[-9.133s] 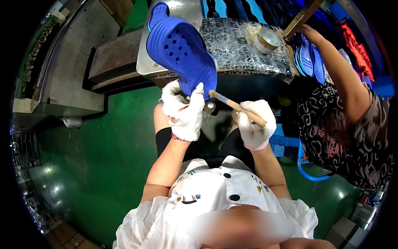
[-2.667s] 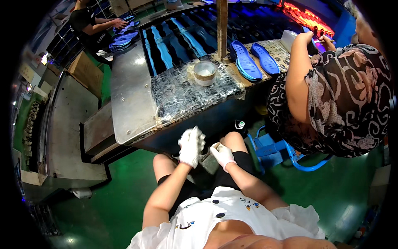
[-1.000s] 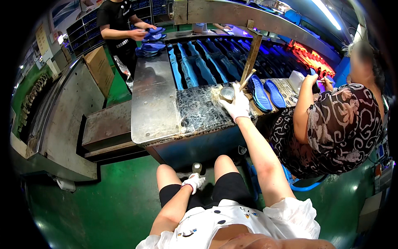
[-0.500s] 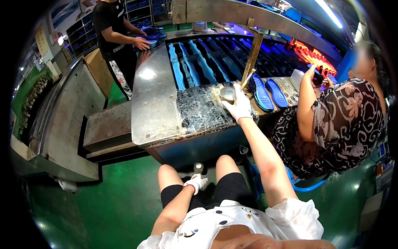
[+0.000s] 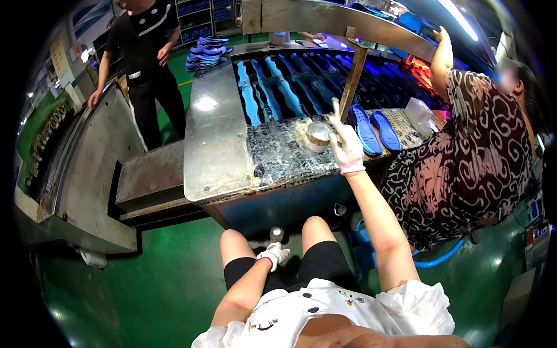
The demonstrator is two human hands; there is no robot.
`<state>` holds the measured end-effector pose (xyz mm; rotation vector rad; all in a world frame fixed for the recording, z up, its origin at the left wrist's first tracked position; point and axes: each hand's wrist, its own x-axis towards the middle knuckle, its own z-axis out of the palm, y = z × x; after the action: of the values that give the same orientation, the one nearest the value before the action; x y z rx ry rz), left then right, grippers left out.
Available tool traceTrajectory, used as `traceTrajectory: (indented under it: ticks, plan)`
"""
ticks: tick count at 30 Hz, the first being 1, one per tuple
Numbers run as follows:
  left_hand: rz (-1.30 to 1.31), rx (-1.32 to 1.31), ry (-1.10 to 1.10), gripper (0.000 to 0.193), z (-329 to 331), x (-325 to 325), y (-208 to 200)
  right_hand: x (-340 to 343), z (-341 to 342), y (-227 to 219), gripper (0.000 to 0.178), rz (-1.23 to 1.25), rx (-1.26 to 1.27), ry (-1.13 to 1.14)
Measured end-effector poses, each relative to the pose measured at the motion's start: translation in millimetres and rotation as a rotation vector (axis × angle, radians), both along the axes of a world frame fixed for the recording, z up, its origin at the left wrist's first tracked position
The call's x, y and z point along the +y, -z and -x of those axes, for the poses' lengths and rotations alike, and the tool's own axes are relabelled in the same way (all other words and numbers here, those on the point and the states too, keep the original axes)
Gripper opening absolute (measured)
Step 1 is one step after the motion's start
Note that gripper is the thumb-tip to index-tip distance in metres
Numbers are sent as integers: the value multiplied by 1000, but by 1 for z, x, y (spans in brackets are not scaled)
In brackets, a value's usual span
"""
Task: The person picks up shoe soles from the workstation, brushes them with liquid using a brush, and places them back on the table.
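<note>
My right hand (image 5: 347, 148), in a white glove, is closed around the handle of a brush (image 5: 335, 108) that points upward. Just left of its fingers, a round cup (image 5: 318, 137) stands on the worn, plastic-covered end of the conveyor table. Two blue shoe soles, one (image 5: 365, 130) and another (image 5: 386, 131), lie side by side to the right of that hand. My left hand (image 5: 273, 254), also gloved, rests low between my thighs with its fingers curled. What it holds, if anything, is hidden. Beyond it, near the table's base, is a small bottle (image 5: 277, 234).
Blue strips (image 5: 278, 87) lie in rows on the conveyor, under a wooden post (image 5: 355, 75). A stack of blue soles (image 5: 206, 54) sits at the metal table's far left corner. One person (image 5: 148, 64) stands there; another (image 5: 458, 156) sits close on my right beside a white box (image 5: 419, 115).
My right hand has shifted slightly right, off the cup, and the brush now stands more upright. The standing person's hands have left the sole stack. The seated person has raised an arm.
</note>
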<state>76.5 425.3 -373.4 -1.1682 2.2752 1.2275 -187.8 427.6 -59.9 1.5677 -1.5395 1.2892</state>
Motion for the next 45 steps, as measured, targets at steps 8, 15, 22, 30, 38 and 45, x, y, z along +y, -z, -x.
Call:
traceTrajectory:
  ticks: [8,15,22,30,38,45]
  plan:
    - [33,-6,-40,47,7,9,-54,-14,30,49,41,-303,-19,149]
    - [-63,-22,-7,48,3,1,-43,-9,21,53,62,-533,-207,198]
    - [-53,13,-79,45,-2,-7,-16,18,-11,45,66,-476,-534,235]
    - [85,-4,74,34,19,14,-66,92,-123,190,29,-513,-848,130]
    - [59,-151,226,70,31,11,-27,94,-149,202,29,-1370,-483,-166]
    - [208,-141,301,61,30,23,-79,94,-141,210,26,-1175,-629,-192]
